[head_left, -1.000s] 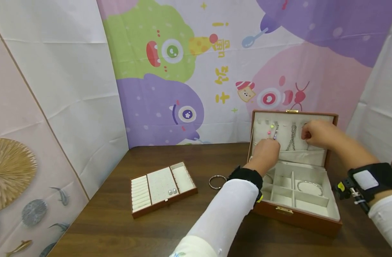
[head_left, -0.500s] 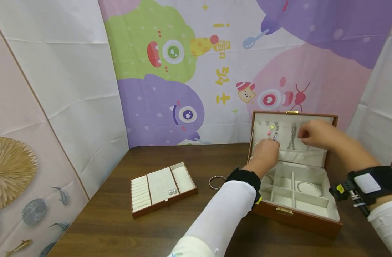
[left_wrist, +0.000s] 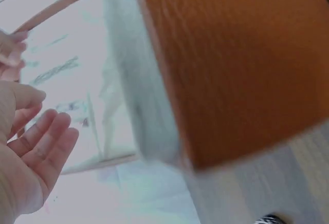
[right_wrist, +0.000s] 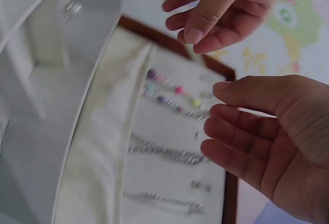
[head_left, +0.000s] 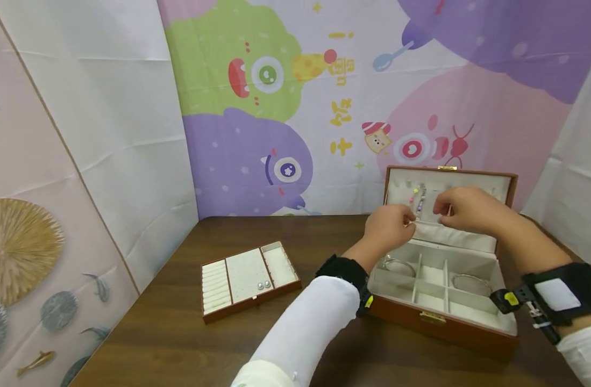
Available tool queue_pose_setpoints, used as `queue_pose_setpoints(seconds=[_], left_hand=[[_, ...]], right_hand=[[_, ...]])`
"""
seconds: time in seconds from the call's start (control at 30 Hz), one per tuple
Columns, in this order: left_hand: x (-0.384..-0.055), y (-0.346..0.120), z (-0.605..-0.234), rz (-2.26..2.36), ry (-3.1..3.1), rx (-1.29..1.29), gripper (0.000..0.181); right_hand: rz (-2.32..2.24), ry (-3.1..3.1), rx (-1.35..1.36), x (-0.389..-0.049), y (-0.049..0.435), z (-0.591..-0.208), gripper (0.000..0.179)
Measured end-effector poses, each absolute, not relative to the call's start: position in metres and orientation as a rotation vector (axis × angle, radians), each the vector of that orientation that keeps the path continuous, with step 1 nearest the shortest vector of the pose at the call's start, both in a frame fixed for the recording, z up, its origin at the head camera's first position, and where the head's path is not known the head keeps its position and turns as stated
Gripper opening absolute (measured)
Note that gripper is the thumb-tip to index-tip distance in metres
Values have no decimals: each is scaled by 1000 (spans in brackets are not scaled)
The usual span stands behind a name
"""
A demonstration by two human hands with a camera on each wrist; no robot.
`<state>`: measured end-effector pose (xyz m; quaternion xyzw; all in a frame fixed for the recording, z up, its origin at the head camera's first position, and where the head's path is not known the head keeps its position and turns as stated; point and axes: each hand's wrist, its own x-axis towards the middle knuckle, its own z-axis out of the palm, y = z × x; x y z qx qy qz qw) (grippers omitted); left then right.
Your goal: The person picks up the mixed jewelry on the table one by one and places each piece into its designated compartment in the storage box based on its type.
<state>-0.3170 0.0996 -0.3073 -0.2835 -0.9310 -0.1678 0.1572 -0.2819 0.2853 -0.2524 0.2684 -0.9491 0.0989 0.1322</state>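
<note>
The brown jewelry box (head_left: pixel 445 336) stands with its lid raised. My left hand (head_left: pixel 389 228) is at the left of the lid, fingers relaxed and holding nothing visible. My right hand (head_left: pixel 469 209) hovers before the lid's middle; the right wrist view shows this right hand (right_wrist: pixel 267 147) with loosely bent fingers and nothing between them. A colorful beaded necklace (right_wrist: pixel 177 88) and two silver chain necklaces (right_wrist: pixel 167 153) hang on the lid lining, their lower ends in the fabric pocket (right_wrist: pixel 97 131). The right hand hides the chains in the head view.
Silver bangles lie in the box's compartments, one bangle (head_left: pixel 397 260) at left and another bangle (head_left: pixel 471 277) at right. A shallow jewelry tray (head_left: pixel 247 279) with two pearl earrings (head_left: pixel 263 285) sits on the wooden table (head_left: pixel 169 338) at left. A patterned cloth (head_left: pixel 276 134) hangs behind.
My left hand has drawn left, away from beneath the beaded necklace. My right hand has moved left across the lid to its middle. My left forearm now covers the bangle on the table.
</note>
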Motion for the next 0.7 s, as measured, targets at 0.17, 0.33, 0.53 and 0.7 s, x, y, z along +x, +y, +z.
queue_pose_setpoints(seconds=[0.17, 0.33, 0.53, 0.7], left_hand=[[-313, 68, -308, -721, -2579, -913, 19], [-306, 43, -314, -899, -2529, -982, 21], [-296, 19, -320, -939, -2464, -1088, 30], [-287, -1, -321, -939, -2451, -1159, 39]], right_hand=[[351, -2715, 804, -271, 273, -253, 12], [441, -2692, 810, -260, 261, -259, 13], [529, -2671, 846, -249, 249, -269, 19], [564, -2625, 930, -241, 237, -276, 26]])
